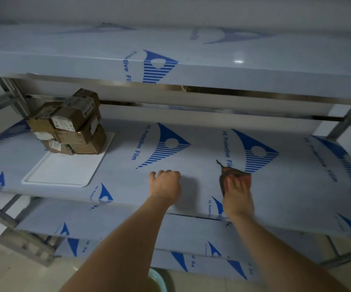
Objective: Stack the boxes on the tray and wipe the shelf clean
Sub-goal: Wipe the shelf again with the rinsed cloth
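Several brown cardboard boxes (71, 125) with white labels are stacked at the far end of a white tray (65, 171) on the left of the middle shelf (296, 186), which is covered in blue-printed protective film. My right hand (236, 192) presses a dark brown cloth (233, 172) flat on the shelf, right of centre, with fingers straight on top of it. My left hand (166, 182) rests on the shelf near its front edge, fingers curled under, holding nothing.
An upper shelf (191, 66) overhangs the middle one, and two lower shelves (170, 234) show below. Metal frame legs (14, 224) stand at both sides. A pale green basin rim (160, 279) sits on the floor between my arms.
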